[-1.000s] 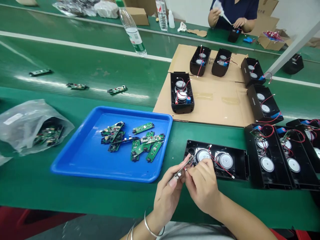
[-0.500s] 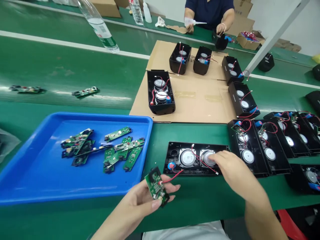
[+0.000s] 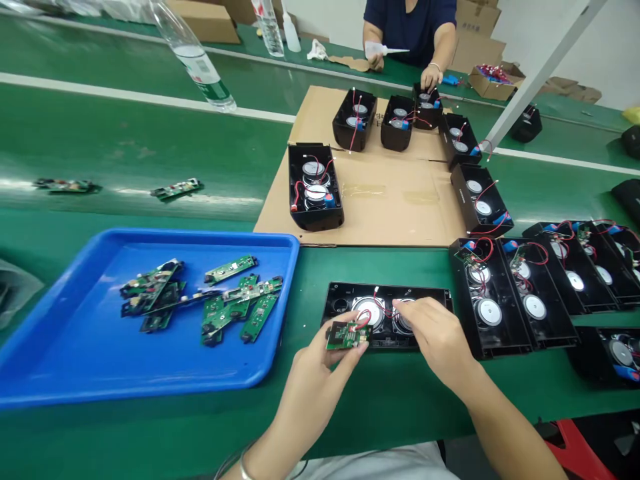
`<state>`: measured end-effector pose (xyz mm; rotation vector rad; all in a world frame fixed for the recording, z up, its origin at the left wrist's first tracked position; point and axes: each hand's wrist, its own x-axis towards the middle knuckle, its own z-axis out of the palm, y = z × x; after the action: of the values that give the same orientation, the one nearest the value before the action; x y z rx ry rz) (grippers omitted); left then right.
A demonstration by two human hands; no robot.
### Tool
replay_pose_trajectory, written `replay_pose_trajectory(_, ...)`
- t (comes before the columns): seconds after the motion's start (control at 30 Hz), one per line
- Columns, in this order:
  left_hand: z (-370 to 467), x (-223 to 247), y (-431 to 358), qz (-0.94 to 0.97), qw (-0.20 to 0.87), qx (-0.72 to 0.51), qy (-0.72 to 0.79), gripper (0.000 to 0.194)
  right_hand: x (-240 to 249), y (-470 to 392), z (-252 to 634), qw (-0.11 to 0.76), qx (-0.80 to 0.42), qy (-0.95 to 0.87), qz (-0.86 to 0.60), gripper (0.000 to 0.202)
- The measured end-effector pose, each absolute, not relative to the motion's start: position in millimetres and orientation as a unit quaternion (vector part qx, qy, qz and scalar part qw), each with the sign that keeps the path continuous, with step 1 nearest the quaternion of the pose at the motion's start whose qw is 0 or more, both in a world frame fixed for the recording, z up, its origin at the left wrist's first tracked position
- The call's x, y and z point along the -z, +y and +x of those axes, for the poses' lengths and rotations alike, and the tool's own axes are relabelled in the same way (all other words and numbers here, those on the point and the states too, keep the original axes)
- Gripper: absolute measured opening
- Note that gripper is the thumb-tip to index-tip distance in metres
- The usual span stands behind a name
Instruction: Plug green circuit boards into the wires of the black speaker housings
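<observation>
My left hand (image 3: 320, 373) pinches a green circuit board (image 3: 345, 335) over the front edge of a black speaker housing (image 3: 435, 294). A red wire (image 3: 367, 316) runs to the board. Inside the housing sit two round speaker drivers, the left driver (image 3: 363, 313) partly behind my left hand and the right driver (image 3: 401, 321) mostly under my right hand (image 3: 437, 340). The fingers of my right hand are pressed together, tips beside thin red leads (image 3: 381, 303) between the drivers. Whether they grip a lead is hidden.
On the left, a blue tray (image 3: 100, 363) holds several circuit boards (image 3: 230, 313). Open speaker housings (image 3: 493, 313) line the right side, others stand on cardboard (image 3: 395, 213). A leaning bottle (image 3: 203, 73) is behind. Across the table, a person (image 3: 410, 27) holds a squeeze bottle (image 3: 383, 49) and touches a housing.
My left hand has brought the board up and right, over the housing, and turned it. My right hand has shifted left toward the leads. The person opposite has set a housing on the cardboard.
</observation>
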<state>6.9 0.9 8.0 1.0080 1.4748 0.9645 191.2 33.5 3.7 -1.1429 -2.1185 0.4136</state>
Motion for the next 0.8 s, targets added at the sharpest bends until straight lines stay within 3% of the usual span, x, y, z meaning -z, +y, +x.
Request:
replay_pose_trajectory(0.17,12,-5,6,0.405,0.533,-0.423,0.611,0.026,7,31,168,0.398,-0.424,-0.621,-0.526,0.011)
replay_pose_trajectory(0.23,12,-5,6,0.409,0.538,-0.431,0.598,0.027,9,30,165,0.394,-0.462,-0.606,-0.514,0.01)
replay_pose_trajectory(0.47,11,-4,4,0.425,0.539,-0.438,0.58,0.023,6,30,169,0.377,-0.328,-0.77,-0.397,0.021)
replay_pose_trajectory(0.8,12,-1,6,0.447,0.534,-0.416,0.585,0.021,11,29,164,0.303,-0.131,-0.855,-0.4,0.029)
